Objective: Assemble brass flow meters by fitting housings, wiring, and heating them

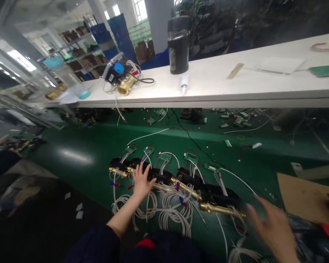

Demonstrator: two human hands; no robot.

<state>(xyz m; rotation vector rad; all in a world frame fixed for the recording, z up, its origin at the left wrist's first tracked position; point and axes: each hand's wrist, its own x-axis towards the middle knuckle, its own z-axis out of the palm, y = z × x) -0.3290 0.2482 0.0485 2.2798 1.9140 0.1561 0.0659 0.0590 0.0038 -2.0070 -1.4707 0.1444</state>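
Note:
A row of brass flow meters with black housings lies across the green bench. Small green circuit boards on thin wires lie behind them, and coiled grey cables hang toward me in front. My left hand is spread over the left part of the row, its fingers apart on or just above a black housing. At the right end, my right hand is blurred by motion, thumb and forefinger apart. It is beside the rightmost brass pipe, near the end of a white wire; nothing shows in its grasp.
A white shelf crosses above the bench, bearing a meter with a blue cap, a dark jar and a small white tube. Loose boards lie under it. Brown cardboard is at the right.

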